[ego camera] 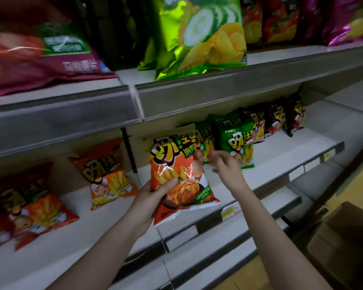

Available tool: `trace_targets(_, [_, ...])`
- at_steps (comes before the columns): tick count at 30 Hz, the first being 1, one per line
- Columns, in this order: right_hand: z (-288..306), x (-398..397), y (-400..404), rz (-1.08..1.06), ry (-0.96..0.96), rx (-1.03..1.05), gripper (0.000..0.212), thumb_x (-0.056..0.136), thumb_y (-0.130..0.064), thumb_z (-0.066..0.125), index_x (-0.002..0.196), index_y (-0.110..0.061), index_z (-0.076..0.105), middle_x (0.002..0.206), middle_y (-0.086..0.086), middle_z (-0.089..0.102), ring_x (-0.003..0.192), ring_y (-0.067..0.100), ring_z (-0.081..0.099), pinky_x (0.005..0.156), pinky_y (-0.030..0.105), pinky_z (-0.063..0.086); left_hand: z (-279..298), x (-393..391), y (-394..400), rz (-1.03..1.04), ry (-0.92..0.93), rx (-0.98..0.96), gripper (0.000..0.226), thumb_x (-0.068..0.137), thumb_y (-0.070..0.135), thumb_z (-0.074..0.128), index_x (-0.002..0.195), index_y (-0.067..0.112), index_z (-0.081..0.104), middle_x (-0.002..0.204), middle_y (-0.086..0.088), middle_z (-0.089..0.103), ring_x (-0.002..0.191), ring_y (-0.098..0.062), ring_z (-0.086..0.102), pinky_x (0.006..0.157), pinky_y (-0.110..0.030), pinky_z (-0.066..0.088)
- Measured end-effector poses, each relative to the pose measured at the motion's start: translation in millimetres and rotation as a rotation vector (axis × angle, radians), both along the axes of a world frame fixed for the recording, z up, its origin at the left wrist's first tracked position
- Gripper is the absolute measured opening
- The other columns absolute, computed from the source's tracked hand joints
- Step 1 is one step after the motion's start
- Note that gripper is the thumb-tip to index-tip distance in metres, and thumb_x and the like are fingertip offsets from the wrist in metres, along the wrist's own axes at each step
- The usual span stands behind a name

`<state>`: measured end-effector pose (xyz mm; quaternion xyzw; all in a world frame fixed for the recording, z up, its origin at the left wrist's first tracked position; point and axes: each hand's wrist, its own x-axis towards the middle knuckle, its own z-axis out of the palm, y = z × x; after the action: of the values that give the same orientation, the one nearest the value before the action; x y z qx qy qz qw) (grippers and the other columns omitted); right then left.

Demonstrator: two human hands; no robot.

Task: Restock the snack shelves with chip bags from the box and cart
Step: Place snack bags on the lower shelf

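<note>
My left hand (153, 197) grips an orange-red chip bag (181, 176) by its left edge, thumb across the front, holding it upright over the front of the middle shelf (264, 181). My right hand (224, 164) hovers just right of the bag's upper edge with fingers loosely curled, in front of a green bag (205, 141); whether it touches either bag is unclear. A second green bag (238, 141) stands further right. The brown cardboard box (344, 237) sits on the floor at the lower right.
Orange bags (107, 172) and red bags (34, 208) lie on the same shelf to the left; dark red bags (277, 120) stand at the far right. The upper shelf (218, 88) carries a large lime-green bag (201, 34) with maroon, red and purple bags beside it. White lower shelves sit below.
</note>
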<state>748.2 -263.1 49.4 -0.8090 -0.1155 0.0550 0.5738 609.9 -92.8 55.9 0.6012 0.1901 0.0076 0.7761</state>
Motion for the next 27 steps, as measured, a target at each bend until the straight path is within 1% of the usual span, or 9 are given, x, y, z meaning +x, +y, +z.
trace_targets(2, [14.8, -37.4, 19.7, 0.194, 0.131, 0.043, 0.051, 0.090, -0.066, 0.044, 0.122, -0.028, 0.055, 0.120, -0.006, 0.063, 0.112, 0.014, 0.059, 0.101, 0.040, 0.046, 4.2, -22.0, 5.9, 0.051, -0.020, 0.000, 0.063, 0.062, 0.038, 0.079, 0.120, 0.024, 0.058, 0.110, -0.001, 0.073, 0.101, -0.022, 0.070, 0.095, -0.041, 0.052])
trace_targets(5, [22.7, -75.7, 37.0, 0.326, 0.184, 0.060, 0.031, 0.094, -0.055, 0.044, 0.119, -0.036, 0.044, 0.110, -0.012, 0.058, 0.097, 0.001, 0.057, 0.085, 0.020, 0.049, 6.1, -48.2, 10.9, 0.083, -0.031, 0.007, 0.065, 0.063, 0.036, 0.081, 0.122, 0.021, 0.059, 0.110, 0.000, 0.073, 0.101, -0.021, 0.070, 0.094, -0.040, 0.053])
trace_targets(6, [23.2, -88.5, 42.9, 0.348, 0.189, 0.069, 0.033, 0.093, -0.051, 0.049, 0.121, -0.034, 0.041, 0.113, -0.008, 0.058, 0.095, 0.000, 0.058, 0.081, 0.017, 0.050, 6.2, -60.8, 14.8, 0.103, -0.031, 0.000, 0.063, 0.064, 0.034, 0.080, 0.122, 0.018, 0.059, 0.109, -0.002, 0.073, 0.100, -0.021, 0.070, 0.092, -0.040, 0.054])
trace_targets(9, [26.9, -134.1, 60.6, 0.405, 0.221, 0.119, 0.061, 0.072, -0.059, 0.062, 0.124, -0.031, 0.044, 0.117, 0.000, 0.063, 0.101, 0.012, 0.066, 0.085, 0.029, 0.057, 5.8, -107.8, 29.1, 0.155, -0.028, -0.015, 0.062, 0.067, 0.030, 0.079, 0.123, 0.012, 0.060, 0.108, -0.005, 0.073, 0.099, -0.024, 0.070, 0.089, -0.040, 0.056])
trace_targets(12, [27.3, -182.5, 82.4, 0.467, 0.238, 0.095, 0.070, 0.067, -0.062, 0.065, 0.126, -0.027, 0.049, 0.115, 0.000, 0.067, 0.099, 0.017, 0.069, 0.087, 0.037, 0.058, 3.5, -165.9, 46.4, 0.211, 0.003, 0.025, 0.074, 0.060, 0.043, 0.086, 0.123, 0.016, 0.059, 0.108, -0.003, 0.073, 0.098, -0.023, 0.071, 0.091, -0.042, 0.055])
trace_targets(16, [25.7, -257.0, 111.2, 0.502, 0.228, 0.146, 0.056, 0.069, -0.060, 0.069, 0.116, -0.032, 0.056, 0.114, -0.002, 0.069, 0.101, 0.014, 0.068, 0.087, 0.035, 0.058, 3.5, -247.5, 66.4, 0.291, 0.021, 0.078, 0.087, 0.051, 0.053, 0.086, 0.126, 0.017, 0.057, 0.111, -0.002, 0.072, 0.098, -0.022, 0.071, 0.091, -0.043, 0.055])
trace_targets(19, [26.5, -323.0, 131.6, 0.538, 0.205, 0.154, 0.053, 0.078, -0.054, 0.066, 0.122, -0.030, 0.052, 0.115, -0.006, 0.066, 0.099, 0.006, 0.065, 0.074, 0.020, 0.057, 6.2, -316.7, 79.1, 0.350, 0.044, 0.116, 0.088, 0.048, 0.057, 0.084, 0.124, 0.020, 0.058, 0.111, -0.001, 0.072, 0.099, -0.022, 0.070, 0.092, -0.043, 0.055])
trace_targets(22, [23.9, -387.0, 147.3, 0.554, 0.203, 0.145, 0.055, 0.080, -0.054, 0.065, 0.126, -0.028, 0.050, 0.116, -0.004, 0.065, 0.102, 0.012, 0.065, 0.081, 0.028, 0.057, 3.8, -383.5, 87.6, 0.408, 0.040, 0.134, 0.093, 0.043, 0.061, 0.086, 0.122, 0.020, 0.059, 0.109, -0.001, 0.072, 0.099, -0.023, 0.070, 0.092, -0.044, 0.055])
trace_targets(27, [17.8, -477.2, 166.6, 0.587, 0.219, 0.170, 0.035, 0.087, -0.043, 0.066, 0.116, -0.029, 0.053, 0.108, -0.007, 0.066, 0.097, 0.008, 0.065, 0.072, 0.021, 0.054, 5.7, -482.9, 93.2, 0.481, 0.042, 0.115, 0.078, 0.052, 0.052, 0.083, 0.120, 0.019, 0.062, 0.105, -0.002, 0.074, 0.097, -0.023, 0.071, 0.091, -0.043, 0.055])
